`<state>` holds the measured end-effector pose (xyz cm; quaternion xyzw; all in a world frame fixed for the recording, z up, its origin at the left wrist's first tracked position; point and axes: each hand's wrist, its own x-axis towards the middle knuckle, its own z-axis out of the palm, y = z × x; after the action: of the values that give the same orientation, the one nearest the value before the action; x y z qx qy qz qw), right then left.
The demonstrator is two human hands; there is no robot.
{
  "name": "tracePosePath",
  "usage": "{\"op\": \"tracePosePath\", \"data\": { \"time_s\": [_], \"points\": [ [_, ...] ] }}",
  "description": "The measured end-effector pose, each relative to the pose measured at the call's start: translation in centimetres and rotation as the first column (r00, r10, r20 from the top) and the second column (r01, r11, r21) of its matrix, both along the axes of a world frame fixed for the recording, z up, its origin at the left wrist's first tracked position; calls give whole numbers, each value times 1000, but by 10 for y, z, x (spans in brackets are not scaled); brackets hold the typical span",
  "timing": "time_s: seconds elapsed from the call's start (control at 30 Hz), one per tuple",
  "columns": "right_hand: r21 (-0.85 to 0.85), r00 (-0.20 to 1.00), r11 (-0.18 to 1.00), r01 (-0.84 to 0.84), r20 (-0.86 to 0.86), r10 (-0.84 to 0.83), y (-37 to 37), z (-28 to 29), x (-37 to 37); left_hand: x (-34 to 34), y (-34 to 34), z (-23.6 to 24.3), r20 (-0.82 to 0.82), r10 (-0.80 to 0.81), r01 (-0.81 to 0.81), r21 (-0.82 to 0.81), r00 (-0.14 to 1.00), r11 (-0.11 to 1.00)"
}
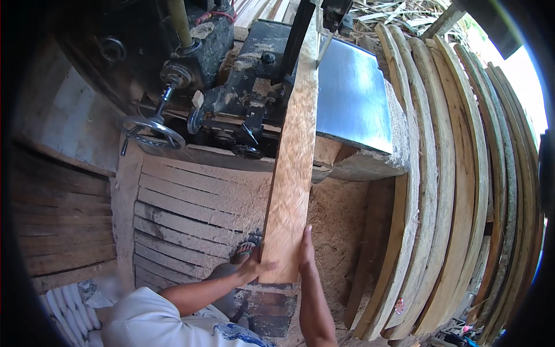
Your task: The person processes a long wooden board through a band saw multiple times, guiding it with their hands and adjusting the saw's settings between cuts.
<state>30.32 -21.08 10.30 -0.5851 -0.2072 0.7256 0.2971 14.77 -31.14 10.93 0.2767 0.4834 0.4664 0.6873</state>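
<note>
A long rough wooden plank [292, 156] lies lengthwise from near me up onto the steel table [352, 98] of a dark sawing machine [231, 87]. Its far end sits against the thin upright blade [322, 49]. My left hand [253, 267] presses against the plank's near left edge with its fingers on the wood. Flat against the plank's near right edge is my right hand [305, 250]. Both hands grip the near end between them.
A handwheel [151, 132] juts from the machine's left side. Several curved plank offcuts [457, 191] lean stacked on the right. Below the table is a board wall [185, 220] and a sawdust heap [341, 231]. My sandalled foot [244, 250] shows beneath the plank.
</note>
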Motion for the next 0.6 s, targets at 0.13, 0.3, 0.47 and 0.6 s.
{"op": "tracePosePath", "data": {
  "time_s": [0.13,0.3,0.47,0.6],
  "points": [
    [71,821,977,-199,557,126,91,23,-9,-14,113,26,245,49,-19,-121,968,992],
    [421,729,832,-362,684,-29,135,30,-33,-61,244,-34,223,427,-377,-232,876,897],
    [535,978,840,-89,208,-29,236,23,-46,-50,235,-40,-346,624,-585,222,701,780],
    [274,934,908,-318,-72,349,241,0,-46,-89,237,-50,-691,703,-270,653,170,707]
  ]
}}
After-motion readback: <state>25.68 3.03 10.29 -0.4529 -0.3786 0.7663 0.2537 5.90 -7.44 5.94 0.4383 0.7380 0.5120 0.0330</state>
